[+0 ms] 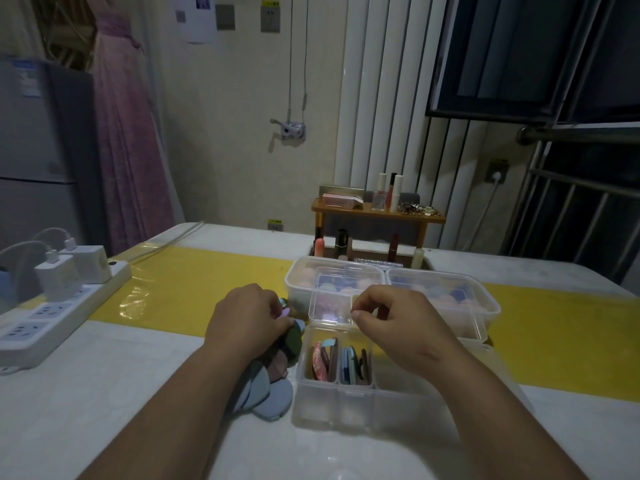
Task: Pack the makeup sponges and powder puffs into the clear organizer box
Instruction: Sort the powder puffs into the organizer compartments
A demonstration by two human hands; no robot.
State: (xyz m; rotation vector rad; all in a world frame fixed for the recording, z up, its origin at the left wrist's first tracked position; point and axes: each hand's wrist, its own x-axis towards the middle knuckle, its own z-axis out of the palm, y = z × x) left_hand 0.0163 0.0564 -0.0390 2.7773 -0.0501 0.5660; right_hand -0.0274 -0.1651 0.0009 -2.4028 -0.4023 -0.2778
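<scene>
Pwr strip [52,327] far L; tubs [292,289] behind organizer [332,403].

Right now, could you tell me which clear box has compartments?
The nearest box, just below the right hand: dividers split it and puffs stand on edge inside; the left tub and right tub behind are undivided.

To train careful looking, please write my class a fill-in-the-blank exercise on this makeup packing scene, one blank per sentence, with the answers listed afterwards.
1. The loose powder puffs partly under the left hand lie to the ___ of the organizer box.
2. The organizer box's lid is ___.
3. ___ white chargers are plugged into the power strip.
4. The band across the table is coloured ___.

Missing words: left; open; Two; yellow.
</scene>
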